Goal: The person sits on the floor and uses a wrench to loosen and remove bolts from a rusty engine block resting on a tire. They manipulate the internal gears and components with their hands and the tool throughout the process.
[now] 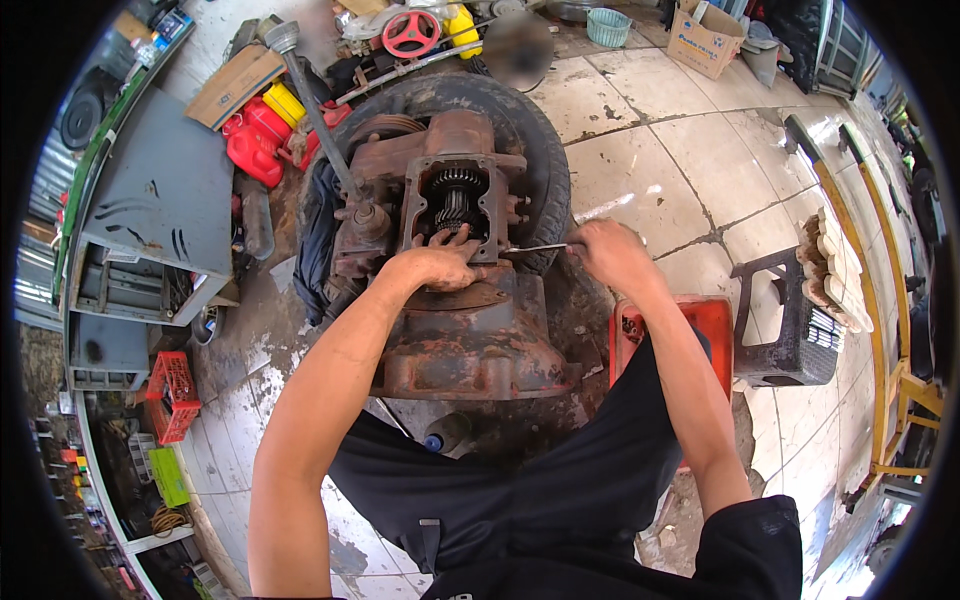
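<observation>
A rusty brown gearbox (470, 345) lies on a black tyre (552, 170), with the opening in its housing facing up. Toothed gears (457, 205) on a shaft show inside. Across the near edge of that opening lies my left hand (440, 262), its fingers spread toward the gears. To the right of the housing, my right hand (608, 252) is closed around one end of a thin metal hand tool (540, 247). The tool's other end meets the housing's right side; its exact kind is too small to tell. A long gear lever (318, 120) rises from the gearbox's left.
By my right knee sits a red tray (712, 345) with small parts. Beyond it stands a black plastic stool (790, 325). A grey metal cabinet (150, 200) is at left, near red containers (258, 145). A cardboard box (705, 40) stands far right on the tiled floor.
</observation>
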Demonstrator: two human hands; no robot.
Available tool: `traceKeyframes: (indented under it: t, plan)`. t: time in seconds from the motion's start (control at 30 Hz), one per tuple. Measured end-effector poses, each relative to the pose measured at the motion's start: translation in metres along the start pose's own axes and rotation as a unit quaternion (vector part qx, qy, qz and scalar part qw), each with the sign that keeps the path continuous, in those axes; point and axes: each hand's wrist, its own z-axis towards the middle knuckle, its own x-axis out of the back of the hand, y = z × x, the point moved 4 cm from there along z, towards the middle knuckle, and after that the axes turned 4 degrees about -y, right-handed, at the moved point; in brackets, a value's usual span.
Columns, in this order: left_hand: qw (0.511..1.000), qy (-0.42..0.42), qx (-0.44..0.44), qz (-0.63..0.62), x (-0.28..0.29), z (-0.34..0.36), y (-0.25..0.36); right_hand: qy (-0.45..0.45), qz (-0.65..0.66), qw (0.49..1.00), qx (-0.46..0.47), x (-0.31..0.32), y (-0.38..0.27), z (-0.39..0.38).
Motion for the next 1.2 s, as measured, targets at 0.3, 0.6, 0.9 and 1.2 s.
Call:
traceKeyframes:
  t: [0.3, 0.6, 0.9, 1.2]
  plan:
    - [0.997, 0.061, -0.003, -0.047, 0.007, -0.006, 0.005, -0.019, -0.223, 0.974, 0.035, 0.061, -0.066, 0.047]
    - [0.976, 0.184, -0.106, -0.051, 0.021, -0.014, 0.011, -0.039, 0.036, 0.997, -0.053, 0.021, 0.029, 0.005]
    - [0.981, 0.144, -0.115, -0.069, 0.011, -0.008, 0.016, -0.043, 0.307, 0.946, -0.095, -0.083, 0.069, -0.017]
    - [0.984, 0.132, -0.105, -0.064, 0.007, -0.006, 0.011, -0.043, 0.335, 0.938, -0.081, -0.097, 0.063, -0.016]
